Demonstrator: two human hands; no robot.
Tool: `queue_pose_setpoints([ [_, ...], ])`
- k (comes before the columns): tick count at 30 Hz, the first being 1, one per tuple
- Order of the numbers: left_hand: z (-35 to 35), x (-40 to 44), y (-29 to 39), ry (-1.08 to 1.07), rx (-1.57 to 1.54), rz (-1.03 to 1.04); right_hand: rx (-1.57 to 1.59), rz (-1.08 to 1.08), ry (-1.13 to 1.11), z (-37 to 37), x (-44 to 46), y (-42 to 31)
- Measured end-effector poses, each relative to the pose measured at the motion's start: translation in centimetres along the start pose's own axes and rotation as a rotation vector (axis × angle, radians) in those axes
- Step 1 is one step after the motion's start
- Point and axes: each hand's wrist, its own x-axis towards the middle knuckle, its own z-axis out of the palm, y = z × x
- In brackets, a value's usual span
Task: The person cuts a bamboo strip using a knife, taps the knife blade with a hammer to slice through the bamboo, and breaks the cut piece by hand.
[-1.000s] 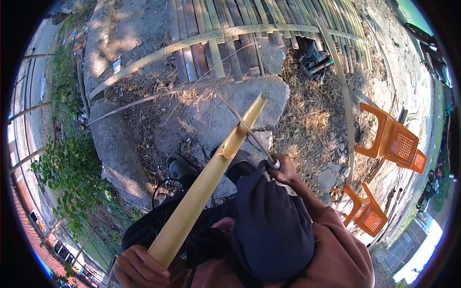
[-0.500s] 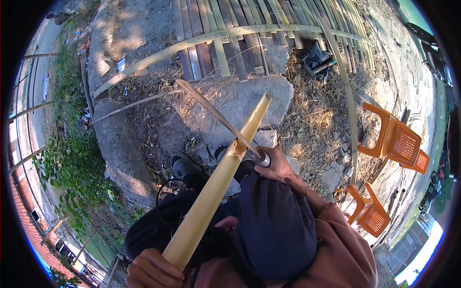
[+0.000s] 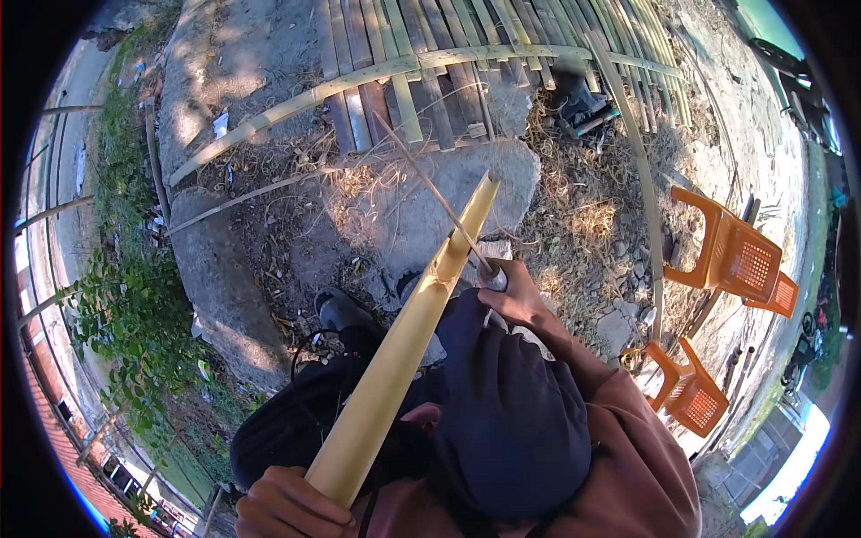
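Note:
A pale yellow bamboo pole (image 3: 381, 386) slants across my lap, its cut far end pointing up and away. My left hand (image 3: 291, 505) is closed around the near end. In my right hand (image 3: 513, 292) is the handle of a long-bladed knife (image 3: 439, 195). The blade looks thin, almost edge-on, and crosses over the pole beyond a rough notch at the joint. Whether its edge touches the bamboo I cannot tell.
A slatted bamboo rack (image 3: 439, 85) lies at the top, with a curved bamboo strip (image 3: 359, 76) across it. An orange plastic chair (image 3: 749, 255) and a second orange chair (image 3: 695, 394) are on the right. A concrete slab (image 3: 502, 184) and a leafy plant (image 3: 134, 323) are nearby.
The knife has shifted along the pole towards its far end. Its blade has turned, now looking narrower, with the tip farther up and right. My left hand is nearly where it was.

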Motion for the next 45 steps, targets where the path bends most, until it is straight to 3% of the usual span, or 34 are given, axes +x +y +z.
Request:
queue_pose_setpoints([
  [4,-0.3,0.4,0.5,-0.034,-0.035,-0.103,-0.026,-0.104,-0.010,-0.1,-0.7,-2.3],
  [6,-0.7,0.4,0.6,-0.080,-0.061,-0.108,-0.070,-0.008,0.061,-0.2,1.0,-0.5],
  [8,-1.2,0.0,0.6,-0.094,-0.030,-0.063,0.173,0.055,0.164,1.2,2.3,3.0],
  [12,-3.1,-0.6,0.2,-0.107,-0.170,0.037,-0.060,-0.117,0.227,0.8,2.3,1.0],
  [18,-2.9,-0.9,1.0,-0.116,-0.113,-0.024,-0.083,-0.089,0.022,0.5,0.5,-1.9],
  [20,-3.4,-0.6,0.7,-0.145,-0.146,-0.041,-0.075,-0.162,0.277,1.5,2.5,2.6],
  [22,-3.4,-0.5,0.7,-0.184,-0.176,-0.051,0.107,0.057,0.245,0.8,5.1,7.5],
  [24,-3.0,-0.8,0.9,-0.154,-0.107,-0.047,0.155,0.100,0.231,0.3,5.6,8.2],
  [26,-3.1,-0.7,0.7,-0.143,-0.137,-0.033,-0.005,0.076,0.276,-0.1,4.6,5.4],
  [28,-3.3,-0.3,0.3,-0.128,-0.171,-0.022,-0.105,-0.167,0.311,0.5,3.0,4.1],
  [30,-3.1,0.2,0.4,-0.162,-0.152,-0.045,-0.093,-0.084,0.075,0.2,1.3,1.8],
  [32,-3.5,-1.2,1.0,-0.123,-0.194,-0.043,-0.106,-0.112,0.079,0.4,1.6,2.9],
  [34,-3.6,-1.4,0.9,-0.094,-0.241,-0.027,0.005,-0.033,0.279,0.8,3.6,6.6],
  [35,-3.4,-0.9,0.7,-0.084,-0.176,-0.024,0.226,0.206,0.326,0.8,4.5,7.2],
  [36,-3.3,-0.6,0.6,-0.075,-0.110,-0.016,0.136,0.218,0.373,0.2,5.7,10.3],
  [39,-3.5,-0.6,0.4,-0.105,-0.132,-0.014,-0.016,0.102,0.336,-1.6,5.4,9.6],
  [41,-3.9,-1.0,0.7,-0.078,-0.116,-0.005,-0.092,0.174,0.313,-0.8,2.9,9.8],
  [45,-5.0,-2.1,0.7,0.041,-0.126,0.065,-0.189,0.027,0.194,-0.1,-3.0,10.8],
])
